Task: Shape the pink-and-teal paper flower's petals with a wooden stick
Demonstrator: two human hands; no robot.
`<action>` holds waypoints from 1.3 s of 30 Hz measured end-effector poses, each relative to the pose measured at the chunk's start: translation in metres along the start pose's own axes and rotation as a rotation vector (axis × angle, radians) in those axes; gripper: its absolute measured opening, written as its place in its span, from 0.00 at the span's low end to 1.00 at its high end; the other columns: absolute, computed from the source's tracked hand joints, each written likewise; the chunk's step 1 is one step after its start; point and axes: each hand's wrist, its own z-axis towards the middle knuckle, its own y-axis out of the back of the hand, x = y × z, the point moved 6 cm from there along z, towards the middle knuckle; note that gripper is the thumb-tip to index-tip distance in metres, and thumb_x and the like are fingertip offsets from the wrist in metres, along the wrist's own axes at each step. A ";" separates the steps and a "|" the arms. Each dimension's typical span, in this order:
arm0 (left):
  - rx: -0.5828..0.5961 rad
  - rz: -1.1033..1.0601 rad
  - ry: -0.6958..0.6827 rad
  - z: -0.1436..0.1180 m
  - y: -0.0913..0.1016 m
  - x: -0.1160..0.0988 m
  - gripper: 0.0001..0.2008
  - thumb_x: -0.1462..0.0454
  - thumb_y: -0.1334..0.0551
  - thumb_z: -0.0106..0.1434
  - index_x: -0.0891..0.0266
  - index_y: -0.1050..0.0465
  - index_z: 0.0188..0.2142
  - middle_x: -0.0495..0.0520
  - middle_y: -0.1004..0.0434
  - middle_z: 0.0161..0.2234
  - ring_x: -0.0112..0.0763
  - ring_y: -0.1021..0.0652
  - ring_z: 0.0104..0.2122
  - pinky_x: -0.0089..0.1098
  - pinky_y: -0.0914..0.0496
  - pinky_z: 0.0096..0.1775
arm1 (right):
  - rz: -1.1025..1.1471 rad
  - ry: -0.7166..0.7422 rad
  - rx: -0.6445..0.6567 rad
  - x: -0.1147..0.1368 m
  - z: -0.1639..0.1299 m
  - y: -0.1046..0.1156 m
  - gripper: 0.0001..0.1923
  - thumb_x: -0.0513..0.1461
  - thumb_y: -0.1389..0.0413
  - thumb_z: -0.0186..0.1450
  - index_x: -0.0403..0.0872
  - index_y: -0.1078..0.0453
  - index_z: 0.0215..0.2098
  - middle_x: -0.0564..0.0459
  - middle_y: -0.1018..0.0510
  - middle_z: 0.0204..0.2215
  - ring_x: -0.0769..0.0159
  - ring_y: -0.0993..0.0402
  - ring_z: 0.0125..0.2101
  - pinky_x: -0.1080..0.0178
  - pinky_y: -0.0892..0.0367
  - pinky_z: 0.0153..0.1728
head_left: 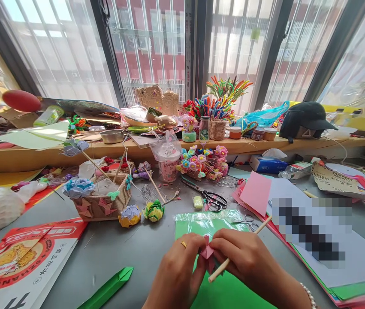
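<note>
A small pink paper piece point(207, 252) is pinched between both hands, the left hand point(177, 274) and right hand point(249, 262) pressed together; a wooden stick point(233, 253) passes under the right. Green paper point(195, 225) lies beneath, scissors point(212, 198) beyond.

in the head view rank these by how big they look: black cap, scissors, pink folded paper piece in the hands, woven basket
1. black cap
2. woven basket, close to the cap in apparent size; it sits nearer the camera, so the order of these two is unsure
3. scissors
4. pink folded paper piece, partly hidden by both hands
</note>
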 end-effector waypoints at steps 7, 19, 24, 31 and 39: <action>0.155 -0.464 0.340 0.005 0.017 0.010 0.18 0.64 0.42 0.57 0.56 0.38 0.48 0.48 0.23 0.32 0.32 0.24 0.36 0.32 0.34 0.43 | 0.105 0.071 -0.003 0.005 0.000 0.009 0.12 0.36 0.55 0.68 0.45 0.31 0.32 0.51 0.25 0.26 0.71 0.32 0.23 0.70 0.40 0.22; 0.373 -1.029 0.522 0.004 -0.005 0.021 0.11 0.59 0.35 0.52 0.64 0.32 0.29 0.46 0.33 0.25 0.24 0.31 0.27 0.25 0.38 0.31 | 0.400 -0.074 0.016 0.001 0.003 0.005 0.11 0.40 0.48 0.64 0.46 0.27 0.30 0.51 0.28 0.26 0.72 0.31 0.25 0.71 0.37 0.25; 0.306 -1.225 0.630 0.004 -0.018 0.028 0.15 0.58 0.32 0.47 0.65 0.33 0.25 0.44 0.34 0.20 0.21 0.34 0.21 0.23 0.41 0.25 | 0.470 -0.201 0.023 -0.003 0.005 0.007 0.06 0.39 0.45 0.61 0.46 0.28 0.29 0.52 0.30 0.26 0.71 0.32 0.26 0.71 0.36 0.25; 0.194 -1.195 0.676 0.006 -0.018 0.029 0.17 0.55 0.31 0.43 0.65 0.34 0.21 0.43 0.35 0.17 0.20 0.36 0.19 0.23 0.43 0.23 | 0.357 -0.101 -0.035 0.001 0.005 0.016 0.07 0.38 0.48 0.64 0.46 0.28 0.33 0.51 0.27 0.26 0.71 0.30 0.25 0.70 0.35 0.25; 0.121 -1.207 0.697 0.006 -0.008 0.025 0.13 0.59 0.30 0.42 0.64 0.30 0.19 0.43 0.33 0.18 0.22 0.33 0.20 0.24 0.39 0.25 | 0.223 0.013 -0.154 0.012 0.003 0.027 0.11 0.38 0.51 0.66 0.45 0.28 0.32 0.51 0.27 0.22 0.72 0.32 0.20 0.71 0.38 0.20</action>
